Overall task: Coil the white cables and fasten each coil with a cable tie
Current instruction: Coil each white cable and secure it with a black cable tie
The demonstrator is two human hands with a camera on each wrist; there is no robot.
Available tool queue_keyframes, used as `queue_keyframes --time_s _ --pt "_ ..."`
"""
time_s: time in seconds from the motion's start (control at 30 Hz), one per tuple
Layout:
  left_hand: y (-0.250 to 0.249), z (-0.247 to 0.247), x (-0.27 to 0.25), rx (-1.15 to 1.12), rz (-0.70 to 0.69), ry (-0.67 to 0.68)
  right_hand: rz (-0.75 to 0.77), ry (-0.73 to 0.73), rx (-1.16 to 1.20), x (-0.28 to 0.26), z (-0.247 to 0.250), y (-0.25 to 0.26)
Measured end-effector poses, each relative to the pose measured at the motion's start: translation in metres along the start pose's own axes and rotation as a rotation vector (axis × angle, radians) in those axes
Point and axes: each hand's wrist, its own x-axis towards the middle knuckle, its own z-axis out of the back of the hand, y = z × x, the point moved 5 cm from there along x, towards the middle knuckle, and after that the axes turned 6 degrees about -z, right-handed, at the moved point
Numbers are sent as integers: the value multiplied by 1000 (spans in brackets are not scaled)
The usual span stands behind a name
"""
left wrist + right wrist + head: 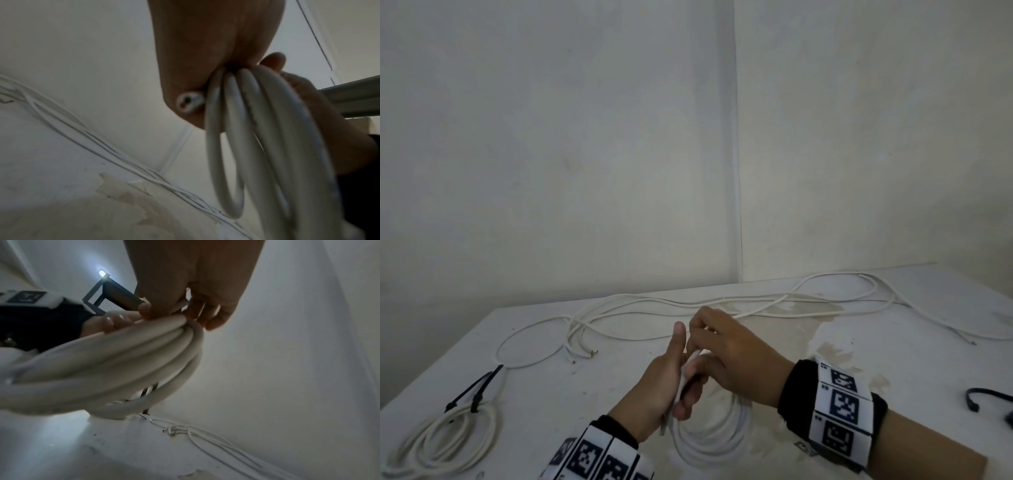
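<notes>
Both hands gripped the coil [709,435]: left hand [654,387] clamped its top loops, right hand [732,356] pinched the strand there. Coil hung over table [893,342] at 6 o'clock. Cable seemed springy; best held at the bunch.

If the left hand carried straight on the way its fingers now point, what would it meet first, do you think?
Probably the right hand, whose fingers sit just beyond the left hand at the top of the white coil both hold. Past that lie the loose white cables, though depth is uncertain.
</notes>
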Motion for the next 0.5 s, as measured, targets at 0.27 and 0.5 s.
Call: queue_keyframes --time_s 0.27,0.5 --pt "1 -2 3 101 44 -23 -289 -13 266 -15 -16 -16" --pt "-8 4 1 68 21 -24 -307 -242 255 -15 -7 -23"
